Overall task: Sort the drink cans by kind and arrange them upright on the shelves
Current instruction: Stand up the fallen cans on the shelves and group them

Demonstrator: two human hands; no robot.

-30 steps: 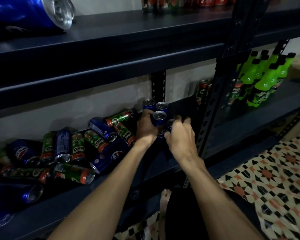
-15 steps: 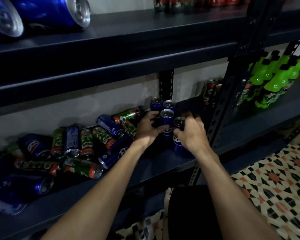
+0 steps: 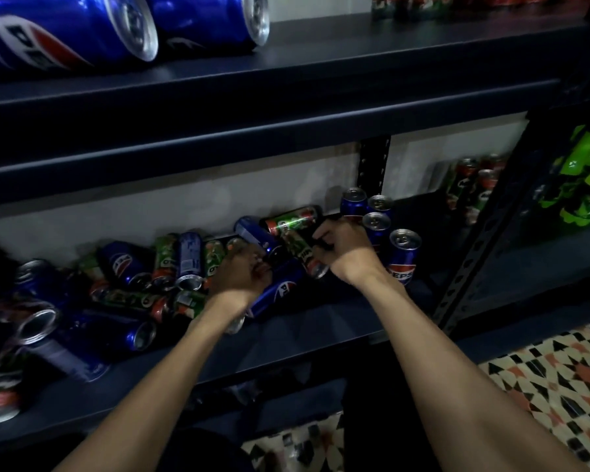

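Just left of the upright Pepsi group (image 3: 376, 229), the fingers (image 3: 322, 240) of the right hand (image 3: 343, 255) are curled round a green Milo can (image 3: 302, 252). That can lies slanted, one silver end toward the camera. Whether the hand touches the group or is just beside it, can't tell.

Further left of the group, the left hand (image 3: 241, 275) is palm-down on the pile of lying cans (image 3: 171, 267), fingers bent over a lying Pepsi can (image 3: 280, 289). Motion blur there, so can't tell if it grips or only rests.

The group is four blue cans, tops up, packed close on the shelf board (image 3: 321, 323). The pile is mixed blue and green, all on their sides, spread left of the group along the same board.

The board is dark metal, with white wall (image 3: 116, 212) behind it.
- Above the group: upper shelf (image 3: 355, 66) with two big Pepsi cans (image 3: 212, 22) on their sides.
- Right of the group, past a perforated post (image 3: 470, 267): upright green cans (image 3: 467, 185), then green bottles (image 3: 586, 185).
- Below and right of the group: patterned tile floor (image 3: 559, 379).
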